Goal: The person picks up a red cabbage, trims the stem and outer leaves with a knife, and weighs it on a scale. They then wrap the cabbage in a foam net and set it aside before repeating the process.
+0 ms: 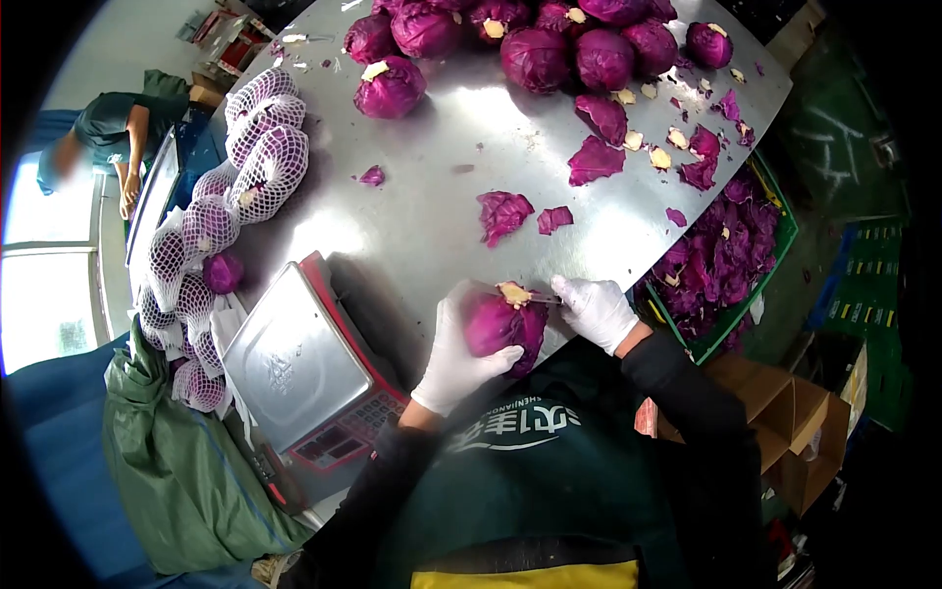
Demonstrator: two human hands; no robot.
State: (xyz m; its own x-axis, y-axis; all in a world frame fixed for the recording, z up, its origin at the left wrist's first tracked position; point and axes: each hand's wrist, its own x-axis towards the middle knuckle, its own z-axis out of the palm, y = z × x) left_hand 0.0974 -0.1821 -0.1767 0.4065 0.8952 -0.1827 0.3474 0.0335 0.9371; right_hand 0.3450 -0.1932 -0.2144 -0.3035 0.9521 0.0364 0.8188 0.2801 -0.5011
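"At the near edge of the bench point(412, 216), what does your left hand point(456, 353) have?"

"It has a white glove on, and it is wrapped round one side of a purple cabbage point(505, 329). Your thumb lies on the near side. The pale stem end point(513, 294) shows at the top. I can't tell if the cabbage sits on the bench or is held just above it."

"And your right hand point(597, 312)?"

"That one has a white glove too. It is closed on a thin knife point(545, 300), and the blade reaches over to the stem end. Your two hands are apart, one on each side of the cabbage."

"What else is near you?"

"Just past the cabbage, two torn bits of purple leaf point(505, 216) lie on the bench. Off to your left is a scale point(299, 358) with a shiny flat top. Past it are cabbages in white nets point(270, 172), all in a long row."

"And far across from you?"

"A big heap of cabbages point(535, 59) is there, with pale stem bits point(659, 157) near it. By your right side, lower than the bench, a green crate point(770, 270) holds lots of purple leaves. Way over on your left, another person point(113, 128) leans forward."
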